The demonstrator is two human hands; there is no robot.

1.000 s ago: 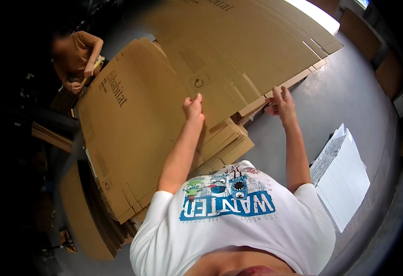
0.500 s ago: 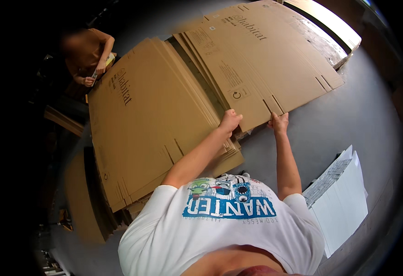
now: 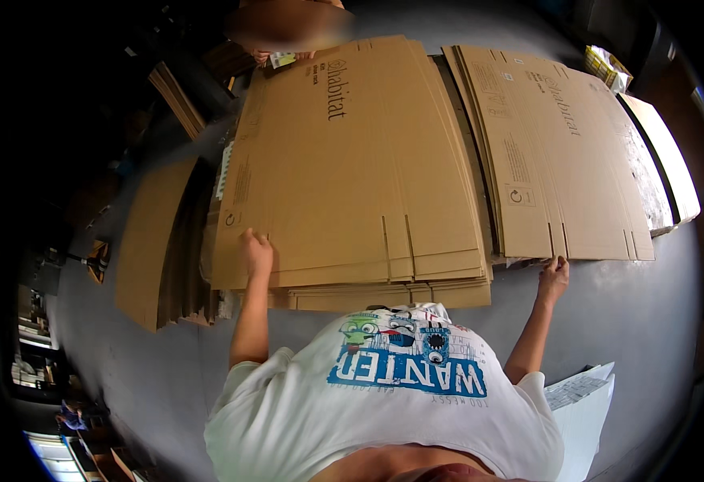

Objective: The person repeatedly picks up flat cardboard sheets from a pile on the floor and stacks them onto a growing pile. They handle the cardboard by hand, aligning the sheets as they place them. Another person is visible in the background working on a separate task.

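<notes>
1. Left cardboard stack (image 3: 328,185) lay before the person.
2. Right cardboard stack (image 3: 573,181) lay just beside it.
3. Left hand (image 3: 257,255), half-curled, was at the former's near-left corner; right hand (image 3: 555,277), fingers bunched, met the latter's near edge (grips could not be told).
4. Step: apparently stack handling; the next move called for firm edge grips.

I'm catching dark sideways lettering (image 3: 335,90) and a circular-arrow mark (image 3: 230,219) on the cardboard stack (image 3: 320,185), centre frame; similar print (image 3: 561,108) on the right-hand stack (image 3: 593,181); and, bottom centre, upside-down white letters (image 3: 408,376) on blue across the white shirt (image 3: 384,430).
</notes>
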